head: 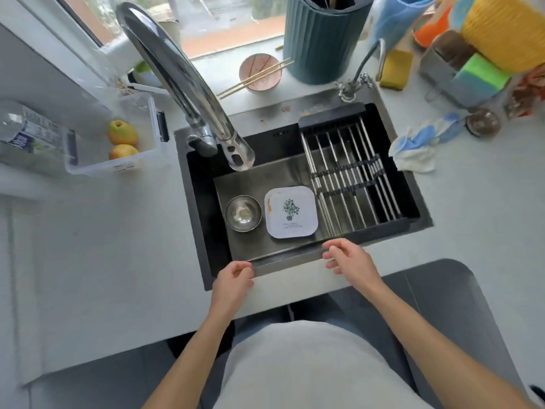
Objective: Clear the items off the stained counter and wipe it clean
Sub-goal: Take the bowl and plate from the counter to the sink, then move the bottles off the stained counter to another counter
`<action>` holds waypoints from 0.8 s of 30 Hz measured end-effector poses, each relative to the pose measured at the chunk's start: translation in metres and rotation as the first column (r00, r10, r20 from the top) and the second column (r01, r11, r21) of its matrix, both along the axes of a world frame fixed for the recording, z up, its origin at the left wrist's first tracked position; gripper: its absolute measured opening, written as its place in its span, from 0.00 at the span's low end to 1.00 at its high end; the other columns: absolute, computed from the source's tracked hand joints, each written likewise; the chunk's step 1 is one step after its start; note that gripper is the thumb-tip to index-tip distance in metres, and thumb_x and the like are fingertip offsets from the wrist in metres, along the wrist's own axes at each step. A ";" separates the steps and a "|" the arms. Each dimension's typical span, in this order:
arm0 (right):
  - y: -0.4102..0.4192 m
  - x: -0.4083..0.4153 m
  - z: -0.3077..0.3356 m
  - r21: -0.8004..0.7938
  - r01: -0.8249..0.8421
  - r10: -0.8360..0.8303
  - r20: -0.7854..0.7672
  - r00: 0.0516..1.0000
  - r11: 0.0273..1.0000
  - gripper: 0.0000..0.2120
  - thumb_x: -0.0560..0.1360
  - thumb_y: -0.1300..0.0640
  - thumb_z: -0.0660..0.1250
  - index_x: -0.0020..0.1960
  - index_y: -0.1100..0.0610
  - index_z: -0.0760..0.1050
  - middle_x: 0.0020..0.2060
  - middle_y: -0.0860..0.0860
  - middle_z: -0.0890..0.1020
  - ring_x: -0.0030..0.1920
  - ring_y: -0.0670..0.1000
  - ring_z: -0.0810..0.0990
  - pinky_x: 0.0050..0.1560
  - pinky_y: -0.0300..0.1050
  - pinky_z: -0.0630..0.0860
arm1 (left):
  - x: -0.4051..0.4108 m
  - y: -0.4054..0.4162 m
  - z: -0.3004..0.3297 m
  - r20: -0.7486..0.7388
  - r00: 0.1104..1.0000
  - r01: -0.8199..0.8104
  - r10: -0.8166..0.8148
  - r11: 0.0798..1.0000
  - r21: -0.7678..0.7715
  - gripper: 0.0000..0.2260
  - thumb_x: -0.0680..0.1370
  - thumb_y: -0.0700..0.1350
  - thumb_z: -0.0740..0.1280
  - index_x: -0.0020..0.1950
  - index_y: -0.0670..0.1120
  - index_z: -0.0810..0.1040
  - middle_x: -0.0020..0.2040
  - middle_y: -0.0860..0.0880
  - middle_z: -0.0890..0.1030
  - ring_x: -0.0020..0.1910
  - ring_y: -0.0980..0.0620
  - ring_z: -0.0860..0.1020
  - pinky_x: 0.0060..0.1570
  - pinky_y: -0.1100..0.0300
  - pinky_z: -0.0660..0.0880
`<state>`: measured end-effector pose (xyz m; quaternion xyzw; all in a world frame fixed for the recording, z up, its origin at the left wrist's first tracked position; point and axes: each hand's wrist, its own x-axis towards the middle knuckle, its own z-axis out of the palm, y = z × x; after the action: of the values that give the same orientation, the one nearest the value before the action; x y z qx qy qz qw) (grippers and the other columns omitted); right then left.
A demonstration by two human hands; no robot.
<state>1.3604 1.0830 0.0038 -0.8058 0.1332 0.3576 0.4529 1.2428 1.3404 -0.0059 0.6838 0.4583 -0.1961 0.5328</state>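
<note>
Brown stains (284, 109) mark the counter strip behind the black sink (203, 214). On the sill beyond stands a pink bowl (260, 72) with chopsticks (256, 78) laid across it. A crumpled blue and white cloth (418, 146) lies on the counter right of the sink. Inside the basin sit a small steel bowl (243, 213) and a square white plate (291, 211). My left hand (234, 280) hovers at the sink's front rim with fingers loosely curled, holding nothing. My right hand (351, 258) floats over the same rim, fingers relaxed and empty.
A tall chrome faucet (182, 81) arcs over the basin. A metal drying rack (351, 175) spans the sink's right side. A clear bin with two apples (122, 141) and a water bottle (26, 131) stand left. A teal holder (321, 39), sponges (477, 75) and a small tap (354, 84) crowd the back right.
</note>
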 end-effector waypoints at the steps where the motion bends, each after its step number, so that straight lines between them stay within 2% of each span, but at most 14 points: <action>1: -0.009 -0.008 0.004 -0.015 0.002 -0.002 0.003 1.000 1.000 0.10 0.83 0.56 0.62 0.52 0.47 0.82 0.43 0.46 0.88 0.42 0.45 0.87 0.44 0.43 0.83 | -0.008 -0.001 0.000 -0.006 0.998 0.065 -0.064 0.998 0.011 0.07 0.78 0.47 0.67 0.50 0.57 0.83 0.47 0.56 0.86 0.41 0.61 0.85 0.48 0.56 0.81; 4: -0.031 -0.032 0.014 -0.044 0.041 -0.041 0.009 0.999 0.998 0.10 0.83 0.55 0.62 0.51 0.47 0.82 0.42 0.46 0.87 0.40 0.45 0.86 0.43 0.42 0.82 | -0.029 0.000 0.001 -0.045 0.972 0.231 -0.230 0.973 0.021 0.06 0.78 0.49 0.67 0.51 0.59 0.82 0.48 0.57 0.86 0.41 0.62 0.84 0.45 0.57 0.80; 8: -0.049 -0.072 0.019 -0.099 0.124 -0.125 -0.005 0.992 0.987 0.11 0.83 0.54 0.62 0.50 0.44 0.82 0.40 0.41 0.87 0.38 0.44 0.86 0.40 0.40 0.80 | -0.044 0.010 0.000 -0.083 0.894 0.444 -0.441 0.896 0.018 0.05 0.78 0.52 0.65 0.49 0.60 0.81 0.44 0.59 0.85 0.41 0.60 0.85 0.47 0.57 0.81; 11: -0.057 -0.108 0.016 -0.134 0.212 -0.219 -0.041 0.975 0.968 0.10 0.82 0.52 0.62 0.50 0.44 0.82 0.40 0.42 0.87 0.38 0.46 0.86 0.40 0.41 0.80 | -0.044 0.016 -0.001 -0.091 0.799 0.597 -0.595 0.802 -0.002 0.05 0.77 0.52 0.65 0.47 0.58 0.82 0.43 0.61 0.85 0.40 0.59 0.84 0.44 0.60 0.80; 14: -0.060 -0.163 0.009 -0.164 0.346 -0.364 -0.096 0.927 0.924 0.09 0.82 0.54 0.63 0.50 0.47 0.82 0.41 0.47 0.87 0.37 0.49 0.84 0.38 0.43 0.79 | -0.043 0.020 -0.002 -0.115 0.675 0.731 -0.729 0.682 -0.030 0.06 0.75 0.53 0.65 0.46 0.56 0.82 0.42 0.58 0.86 0.39 0.58 0.84 0.39 0.62 0.78; 16: -0.063 -0.205 0.001 -0.188 0.443 -0.468 -0.114 0.876 0.876 0.09 0.82 0.55 0.63 0.49 0.50 0.82 0.41 0.49 0.87 0.36 0.50 0.83 0.37 0.43 0.78 | -0.041 0.017 -0.004 -0.117 0.599 0.795 -0.792 0.606 -0.032 0.06 0.75 0.53 0.65 0.45 0.55 0.82 0.41 0.57 0.86 0.38 0.58 0.84 0.38 0.61 0.78; 19: -0.068 -0.275 -0.010 -0.204 0.584 -0.616 -0.166 0.770 0.786 0.08 0.83 0.57 0.63 0.50 0.54 0.81 0.42 0.54 0.85 0.35 0.51 0.79 0.35 0.43 0.75 | -0.038 -0.003 -0.007 -0.118 0.445 0.893 -0.888 0.450 -0.024 0.06 0.77 0.51 0.65 0.46 0.56 0.82 0.41 0.55 0.86 0.39 0.58 0.84 0.41 0.62 0.78; 24: -0.062 -0.399 -0.029 -0.275 0.790 -0.835 -0.226 0.501 0.548 0.08 0.84 0.60 0.63 0.51 0.58 0.81 0.43 0.58 0.85 0.37 0.54 0.80 0.38 0.46 0.74 | -0.041 -0.073 -0.001 -0.086 0.118 0.992 -0.989 0.121 -0.025 0.07 0.79 0.51 0.64 0.44 0.58 0.80 0.44 0.56 0.85 0.46 0.54 0.82 0.45 0.61 0.75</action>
<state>0.9613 1.0213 -0.0254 -0.6040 0.5944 0.2220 0.4823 1.2017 1.2676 -0.0073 0.8173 -0.0852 -0.5185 0.2366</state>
